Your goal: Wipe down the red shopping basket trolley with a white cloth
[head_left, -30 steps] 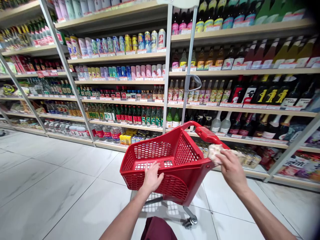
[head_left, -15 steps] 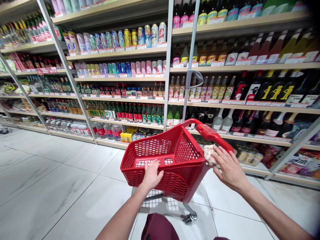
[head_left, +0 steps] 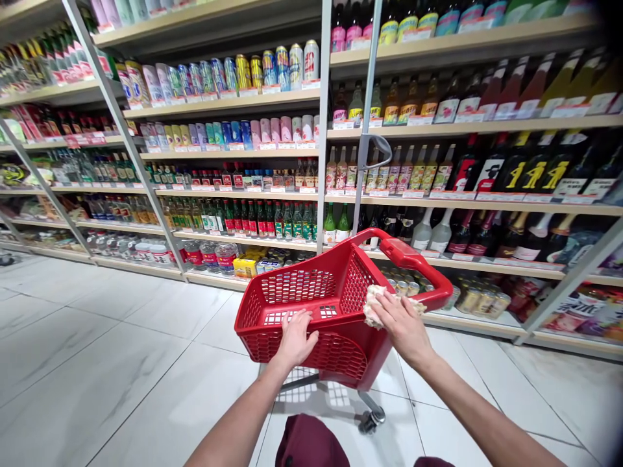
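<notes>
A red plastic shopping cart basket (head_left: 311, 295) stands on a wheeled frame in front of me. My left hand (head_left: 296, 338) rests on its near rim, fingers curled over the edge. My right hand (head_left: 400, 323) presses a crumpled pale cloth (head_left: 374, 303) against the basket's right side wall, just below the red handle (head_left: 413, 267). The fingers lie spread over the cloth.
Long shelves of bottles and cans (head_left: 272, 139) run behind the cart, with wine bottles (head_left: 511, 175) at the right. A grey upright pole (head_left: 366, 123) rises behind the basket. White tiled floor (head_left: 107, 363) stretches to the left. A cart wheel (head_left: 368, 421) sits under the basket.
My right hand has carried the cloth leftward and down from beside the handle onto the basket's right wall. My left hand has stayed on the near rim.
</notes>
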`<state>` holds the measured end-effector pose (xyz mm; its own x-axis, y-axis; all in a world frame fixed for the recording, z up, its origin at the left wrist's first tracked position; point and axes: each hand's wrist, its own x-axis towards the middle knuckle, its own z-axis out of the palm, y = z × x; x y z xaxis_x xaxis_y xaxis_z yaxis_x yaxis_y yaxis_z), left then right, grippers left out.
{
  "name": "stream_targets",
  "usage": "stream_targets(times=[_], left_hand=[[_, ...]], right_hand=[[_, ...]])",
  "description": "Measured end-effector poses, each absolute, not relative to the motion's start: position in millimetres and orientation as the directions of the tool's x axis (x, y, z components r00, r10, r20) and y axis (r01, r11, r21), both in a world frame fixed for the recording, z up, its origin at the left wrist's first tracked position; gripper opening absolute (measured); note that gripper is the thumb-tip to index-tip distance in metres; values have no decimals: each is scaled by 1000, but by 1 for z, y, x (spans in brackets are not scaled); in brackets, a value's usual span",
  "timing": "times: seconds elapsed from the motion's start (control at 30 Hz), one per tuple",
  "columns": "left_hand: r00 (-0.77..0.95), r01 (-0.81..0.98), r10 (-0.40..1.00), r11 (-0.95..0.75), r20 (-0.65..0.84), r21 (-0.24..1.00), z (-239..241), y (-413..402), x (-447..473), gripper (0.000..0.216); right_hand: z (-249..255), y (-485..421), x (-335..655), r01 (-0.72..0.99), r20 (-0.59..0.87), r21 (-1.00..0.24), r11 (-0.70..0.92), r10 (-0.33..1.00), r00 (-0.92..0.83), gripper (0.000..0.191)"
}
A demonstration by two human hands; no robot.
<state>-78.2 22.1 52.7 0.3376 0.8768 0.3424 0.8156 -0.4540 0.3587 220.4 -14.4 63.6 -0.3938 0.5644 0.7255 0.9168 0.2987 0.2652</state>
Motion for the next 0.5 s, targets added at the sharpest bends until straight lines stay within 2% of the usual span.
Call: stream_targets(times=[0.07,0.17,0.2,0.37,0.43,0.5], left_hand=[[349,809,871,-466,346,358,52,22,-80,34],[345,810,871,-465,350,358,52,23,-81,35],[342,811,872,-462,349,360,51,23,-80,35],[370,794,871,-477,323,377,51,24,-80,36],[378,789,871,-480,312,385,50,23,-81,37],[374,789,873,-477,314,386,50,22,-82,38]], right_hand=[[68,-18,236,943,738,213,254,591,-326,43],[69,-17,253,991,858,51,123,503,-107,43],[66,-14,248,991,878,24,130,471,-83,42],[49,-1,197,896,771,184,404,506,-387,36],[52,-1,203,915,751,156,373,557,-355,38],[57,-4,219,971,794,71,229,576,-195,42]])
